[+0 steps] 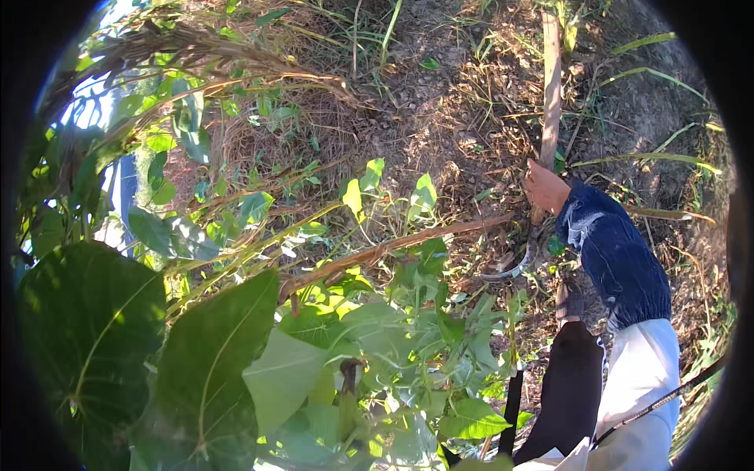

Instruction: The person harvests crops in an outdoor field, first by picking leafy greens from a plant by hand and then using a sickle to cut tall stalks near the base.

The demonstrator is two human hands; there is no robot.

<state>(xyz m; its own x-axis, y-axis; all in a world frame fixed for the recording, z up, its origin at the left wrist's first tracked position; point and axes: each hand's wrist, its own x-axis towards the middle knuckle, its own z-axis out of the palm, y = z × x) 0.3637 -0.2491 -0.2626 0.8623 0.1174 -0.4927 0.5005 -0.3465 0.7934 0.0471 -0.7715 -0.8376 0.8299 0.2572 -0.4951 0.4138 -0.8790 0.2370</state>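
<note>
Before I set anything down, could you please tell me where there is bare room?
Brown, litter-strewn soil between dry brown straw and the long wooden handle in the right hand looks fairly open. The lower left is crowded with broad green leaves.

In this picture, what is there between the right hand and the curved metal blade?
In the head view, the lower end of the wooden handle lies between the right hand and the curved metal blade.

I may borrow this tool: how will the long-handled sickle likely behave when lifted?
The sickle probably feels stiff: its handle is thick, nearly straight wood. It may twist, since its curved blade juts to one side.
</note>
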